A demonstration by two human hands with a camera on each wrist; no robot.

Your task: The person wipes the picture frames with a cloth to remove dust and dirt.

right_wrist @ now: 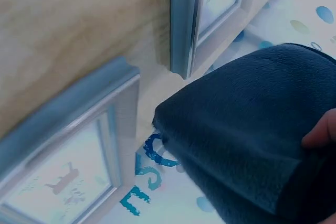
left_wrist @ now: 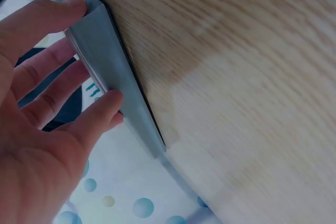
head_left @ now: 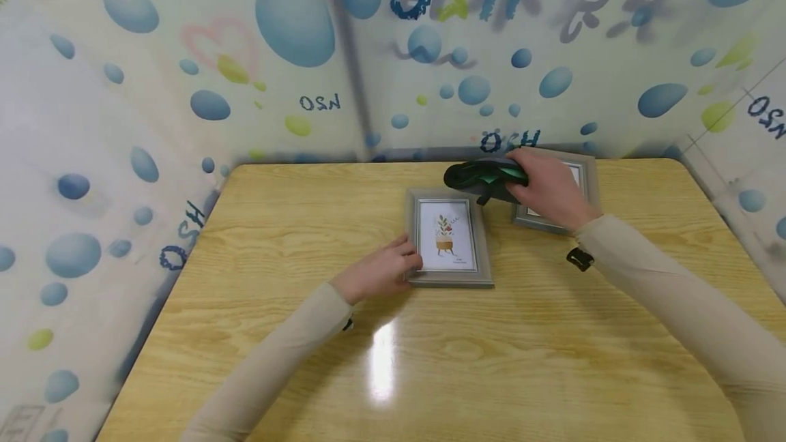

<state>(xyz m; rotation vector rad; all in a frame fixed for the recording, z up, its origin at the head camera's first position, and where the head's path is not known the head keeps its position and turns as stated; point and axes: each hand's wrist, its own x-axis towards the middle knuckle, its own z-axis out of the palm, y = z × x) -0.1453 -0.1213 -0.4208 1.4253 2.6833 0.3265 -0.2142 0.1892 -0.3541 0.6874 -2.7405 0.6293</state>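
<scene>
A grey picture frame [head_left: 451, 278] with a potted-plant picture lies flat on the table. My left hand [head_left: 382, 270] holds its left side, with fingertips [left_wrist: 113, 100] against the grey edge in the left wrist view. My right hand [head_left: 549, 186] grips a folded dark cloth [head_left: 482, 172] that shows green in its folds. The cloth [right_wrist: 247, 124] hangs above the gap between the frames in the right wrist view, its underside apart from the near frame [right_wrist: 126, 145]. A second grey picture frame [head_left: 591, 183] lies behind my right hand, which hides part of it.
The light wooden table [head_left: 295, 224] meets a wall [head_left: 393, 87] printed with blue and green spots and letters at its back edge. More patterned wall [head_left: 67, 319] stands along the left side. A bright reflection shows on the tabletop in front of the left frame.
</scene>
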